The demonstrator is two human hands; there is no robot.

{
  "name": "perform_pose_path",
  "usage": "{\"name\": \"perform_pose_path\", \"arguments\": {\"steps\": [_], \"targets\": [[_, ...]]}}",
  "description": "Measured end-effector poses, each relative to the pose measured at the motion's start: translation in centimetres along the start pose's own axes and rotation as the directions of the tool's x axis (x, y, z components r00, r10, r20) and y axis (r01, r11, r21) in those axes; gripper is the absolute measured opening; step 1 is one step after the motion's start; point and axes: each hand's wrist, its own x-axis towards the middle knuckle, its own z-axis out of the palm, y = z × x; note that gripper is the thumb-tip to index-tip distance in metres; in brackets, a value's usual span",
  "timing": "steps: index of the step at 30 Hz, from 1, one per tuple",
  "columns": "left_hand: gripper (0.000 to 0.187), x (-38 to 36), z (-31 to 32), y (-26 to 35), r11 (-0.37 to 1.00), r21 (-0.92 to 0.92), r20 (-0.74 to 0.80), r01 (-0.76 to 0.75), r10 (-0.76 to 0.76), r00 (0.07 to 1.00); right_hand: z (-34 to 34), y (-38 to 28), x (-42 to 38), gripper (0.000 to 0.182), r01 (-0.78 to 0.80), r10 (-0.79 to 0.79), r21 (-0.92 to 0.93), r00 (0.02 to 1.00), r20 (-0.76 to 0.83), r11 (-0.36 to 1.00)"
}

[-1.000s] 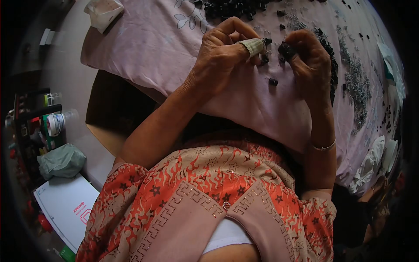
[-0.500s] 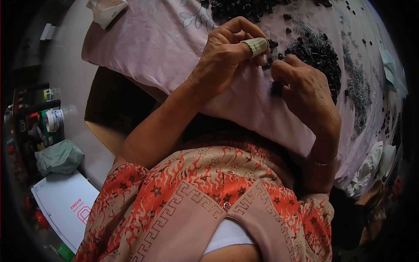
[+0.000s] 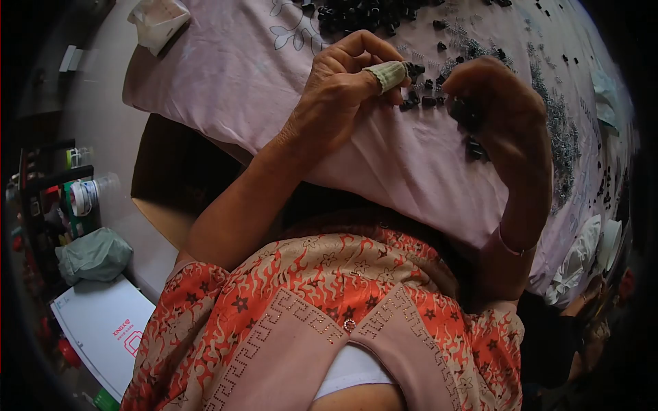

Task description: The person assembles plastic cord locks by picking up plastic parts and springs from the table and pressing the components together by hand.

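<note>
My left hand (image 3: 349, 82), its thumb wrapped in a pale green cover (image 3: 386, 76), pinches a small black part (image 3: 415, 69) above the pink cloth (image 3: 404, 157). To its right, my right hand (image 3: 507, 103) is curled over the pile, its fingers smeared by motion; dark pieces show beneath them, and whether they are held cannot be made out. Between the hands lie a few loose black parts (image 3: 430, 101). Small metal springs (image 3: 563, 137) are spread to the right of my right hand. A larger heap of black parts (image 3: 363, 14) sits at the top.
A crumpled white paper container (image 3: 159, 24) stands at the cloth's upper left corner. Below left are an open cardboard box (image 3: 161, 219), a grey-green plastic bag (image 3: 94, 254) and a white printed box (image 3: 106, 332). White bundled material (image 3: 579, 264) lies at the right.
My right hand has moved right and turned, away from my left hand, uncovering black parts on the cloth. My left hand has shifted slightly left, still pinching its black part.
</note>
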Motion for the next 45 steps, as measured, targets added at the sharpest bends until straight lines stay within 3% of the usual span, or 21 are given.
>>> {"name": "perform_pose_path", "arguments": {"steps": [2,4,6,8,10,21,23,24,28,30,31,33,36,37,39,41,45], "targets": [[0.007,0.0,0.4,0.0,0.999,-0.036,-0.050,0.014,-0.015,0.999,2.3,-2.7,-0.1,0.015,0.188,-0.222,0.431,0.975,0.029,0.882],[0.007,0.2,0.2,-0.2,0.995,-0.102,-0.039,0.002,-0.006,0.999,-1.6,0.9,4.2,0.015,0.186,-0.214,0.426,0.977,0.018,0.885],[0.008,-0.1,0.3,0.3,0.998,-0.054,-0.042,0.018,-0.020,0.999,-2.2,-1.9,-1.9,0.014,0.179,-0.200,0.428,0.980,0.003,0.886],[0.009,-0.1,-0.2,0.2,0.999,-0.043,-0.029,0.023,-0.024,0.999,7.5,-4.9,-0.7,0.014,0.169,-0.186,0.433,0.983,-0.004,0.886],[0.020,-0.2,-0.6,0.2,1.000,-0.028,0.057,0.003,-0.001,0.998,4.7,-5.5,-3.6,0.014,0.166,-0.181,0.438,0.983,-0.007,0.884],[0.018,0.1,-0.8,-0.3,0.999,-0.034,0.059,0.001,0.001,0.998,5.8,-6.6,-4.0,0.012,0.120,-0.115,0.435,0.993,-0.037,0.892],[0.018,0.1,-0.9,-0.1,1.000,-0.022,0.069,-0.010,0.011,0.998,2.4,-6.6,-6.3,0.012,0.110,-0.099,0.447,0.994,-0.048,0.888],[0.018,0.0,-0.9,0.0,1.000,-0.018,0.064,-0.009,0.010,0.998,5.2,-7.9,-7.2,0.011,0.109,-0.097,0.457,0.994,-0.049,0.883],[0.020,-0.2,-0.6,0.4,0.999,0.018,0.034,-0.037,0.037,0.999,-7.3,-8.1,-15.1,0.011,0.099,-0.078,0.485,0.995,-0.062,0.869],[0.020,-0.3,-0.7,0.5,0.998,0.052,0.003,-0.047,0.047,0.999,6.0,-7.0,-6.0,0.011,0.094,-0.066,0.500,0.995,-0.074,0.861],[0.020,-0.2,-1.0,0.5,0.994,0.043,0.047,-0.104,0.102,0.994,2.2,-6.7,-8.0,0.010,0.094,-0.063,0.507,0.995,-0.078,0.857],[0.021,-0.1,-1.2,0.8,0.985,0.035,0.092,-0.167,0.163,0.982,2.3,-6.6,-7.7,0.010,0.097,-0.064,0.518,0.995,-0.082,0.850],[0.020,0.0,-1.3,1.1,0.976,-0.006,0.013,-0.216,0.216,0.976,1.7,-7.9,-10.5,0.010,0.086,-0.051,0.526,0.995,-0.081,0.846],[0.020,0.0,-1.5,1.1,0.975,-0.008,0.009,-0.220,0.220,0.975,-8.7,-8.3,-16.8,0.009,0.082,-0.048,0.529,0.996,-0.077,0.845],[0.019,0.0,-1.8,1.3,0.966,-0.033,-0.095,-0.256,0.252,0.963,-11.1,-9.5,-19.6,0.009,0.077,-0.043,0.535,0.996,-0.076,0.841],[0.019,0.0,-1.9,1.2,0.964,-0.032,-0.126,-0.263,0.257,0.958,2.3,-7.0,-8.2,0.009,0.071,-0.033,0.547,0.996,-0.079,0.834],[0.018,-0.1,-1.9,1.1,0.964,0.008,-0.180,-0.266,0.263,0.948,-7.0,-10.5,-18.1,0.008,0.063,-0.015,0.558,0.996,-0.090,0.827]]}}
